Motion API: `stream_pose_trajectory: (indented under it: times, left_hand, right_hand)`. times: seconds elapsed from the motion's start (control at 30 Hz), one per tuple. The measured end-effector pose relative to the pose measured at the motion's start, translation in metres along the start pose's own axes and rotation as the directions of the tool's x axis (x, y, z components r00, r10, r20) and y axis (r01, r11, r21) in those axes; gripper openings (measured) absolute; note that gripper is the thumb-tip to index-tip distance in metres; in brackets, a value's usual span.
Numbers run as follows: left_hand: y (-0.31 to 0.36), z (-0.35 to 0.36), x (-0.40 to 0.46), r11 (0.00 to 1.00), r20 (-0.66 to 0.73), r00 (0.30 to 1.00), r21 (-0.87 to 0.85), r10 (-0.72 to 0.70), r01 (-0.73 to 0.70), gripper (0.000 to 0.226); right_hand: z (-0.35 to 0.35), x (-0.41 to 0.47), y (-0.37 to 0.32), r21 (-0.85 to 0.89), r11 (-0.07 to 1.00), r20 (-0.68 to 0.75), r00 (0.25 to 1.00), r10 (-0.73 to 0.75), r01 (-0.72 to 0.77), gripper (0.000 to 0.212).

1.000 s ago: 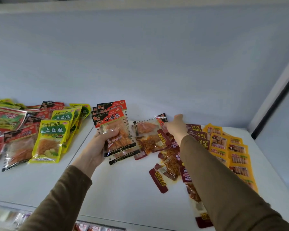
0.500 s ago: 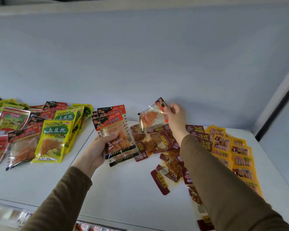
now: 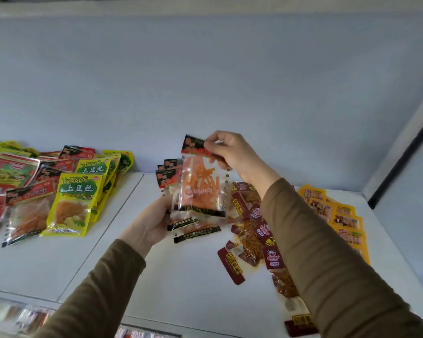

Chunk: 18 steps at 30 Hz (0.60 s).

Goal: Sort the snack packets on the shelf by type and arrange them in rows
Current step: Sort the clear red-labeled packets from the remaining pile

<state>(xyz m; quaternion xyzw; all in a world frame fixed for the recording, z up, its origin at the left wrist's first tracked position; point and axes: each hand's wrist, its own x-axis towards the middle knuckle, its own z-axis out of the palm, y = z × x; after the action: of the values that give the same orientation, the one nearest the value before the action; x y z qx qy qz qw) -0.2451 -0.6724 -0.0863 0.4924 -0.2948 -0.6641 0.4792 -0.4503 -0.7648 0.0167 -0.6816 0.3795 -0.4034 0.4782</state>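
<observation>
My right hand (image 3: 232,152) pinches the red-and-black top of a clear packet of orange strips (image 3: 200,189) and holds it upright above the shelf (image 3: 181,276). Behind it, my left hand (image 3: 152,223) grips a fanned stack of the same red-topped packets (image 3: 167,176); the new packet overlaps the front of that stack. Dark red packets (image 3: 252,242) lie scattered under my right forearm. A row of yellow-orange packets (image 3: 337,213) lies at the right.
At the left lie piles of yellow potato-shred packets (image 3: 73,201), red-topped clear packets (image 3: 29,211) and red-and-green packets (image 3: 7,174). A grey back wall (image 3: 205,81) closes the shelf; a side wall (image 3: 405,186) stands at the right. More packets show on the shelf below (image 3: 137,334).
My right hand picked a clear orange packet off the dark red pile, lifted it and carried it left onto the front of the stack in my left hand.
</observation>
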Motion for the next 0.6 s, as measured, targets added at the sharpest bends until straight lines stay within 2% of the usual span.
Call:
stream_pose_trajectory:
  times: [0.03,0.1,0.17,0.27,0.3,0.37,0.47,0.5,0.53,0.6]
  left_hand:
    - [0.001,0.002,-0.002,0.999,0.044,0.999,-0.029,-0.014,0.015,0.041]
    - [0.004,0.007,-0.005,0.997,0.095,0.995,-0.060,-0.032,0.037,0.063]
    - [0.005,0.009,-0.007,1.000,0.071,0.997,0.026,-0.015,0.013,0.080]
    - [0.002,0.007,-0.009,0.998,0.113,0.994,0.068,-0.015,0.008,0.067]
    - [0.002,0.008,-0.010,0.999,0.133,0.991,0.044,-0.024,0.019,0.062]
    - [0.001,0.006,-0.010,0.999,0.140,0.990,0.018,-0.032,0.029,0.066]
    - [0.002,0.001,-0.009,1.000,0.093,0.996,-0.030,0.004,-0.001,0.063]
    - [0.004,-0.001,-0.009,0.999,0.076,0.997,-0.045,0.023,-0.019,0.061]
    - [0.007,-0.003,-0.009,0.998,0.062,0.997,-0.043,0.047,-0.045,0.059]
    - [0.015,-0.005,-0.010,0.995,0.028,0.995,-0.003,0.098,-0.098,0.057]
  right_hand:
    - [0.005,0.001,0.006,-0.098,0.995,0.028,0.999,0.032,-0.029,0.007]
    - [0.016,0.003,0.018,-0.302,0.952,0.037,0.998,0.059,-0.045,0.007]
    - [0.025,0.005,0.030,-0.428,0.903,0.002,0.999,0.044,-0.038,0.011]
    - [0.037,0.005,0.041,-0.452,0.890,-0.051,0.998,0.035,-0.054,0.016]
    - [0.040,0.004,0.044,-0.430,0.900,-0.073,0.996,0.041,-0.069,0.017]
    - [0.045,0.000,0.046,-0.338,0.936,-0.147,0.988,0.050,-0.098,0.023]
    - [0.045,-0.010,0.047,-0.175,0.979,-0.332,0.942,0.040,-0.103,0.061]
    - [0.045,-0.015,0.047,-0.095,0.989,-0.347,0.935,0.075,-0.114,0.076]
    - [0.047,-0.021,0.046,0.010,0.987,-0.302,0.940,0.156,-0.161,0.091]
    - [0.057,-0.033,0.046,0.168,0.923,-0.085,0.928,0.364,-0.346,0.115]
